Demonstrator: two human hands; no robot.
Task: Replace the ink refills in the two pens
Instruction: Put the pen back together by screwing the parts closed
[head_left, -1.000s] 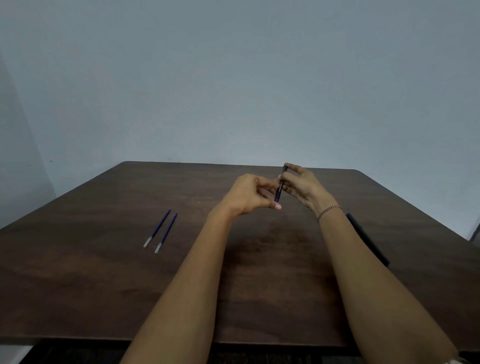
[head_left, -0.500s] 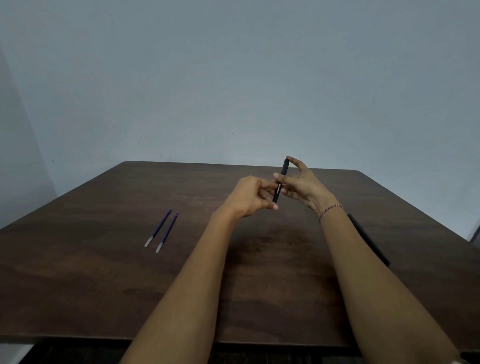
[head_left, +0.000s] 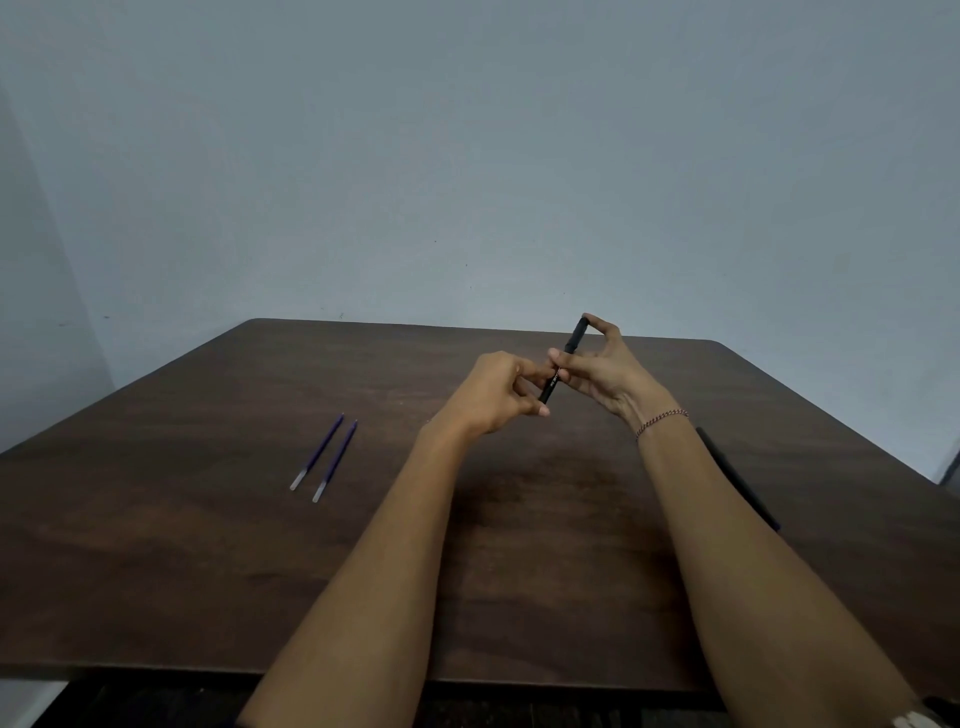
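One black pen (head_left: 573, 342) is held slanting in the air over the far half of a dark wooden table (head_left: 156, 545), gripped toward both ends by a person working there. The right hand (head_left: 605, 371) has its fingers curled round the upper barrel, with a fingertip capping the top end. The left hand (head_left: 496, 392) pinches the lower end, and the two hands sit close together, fingers almost meeting. The pen looks about to be opened, and no part has visibly come off it. To do that well, the right hand should hold the barrel steady while the left turns or pulls the lower section straight along the pen's line, guarding against any small loose piece dropping. A second black pen (head_left: 737, 478) lies on the table just beside the right forearm, partly hidden by it. Two blue refills (head_left: 318, 451) lie side by side, well apart to the left, untouched. A thin beaded bracelet (head_left: 662, 420) circles the right wrist.
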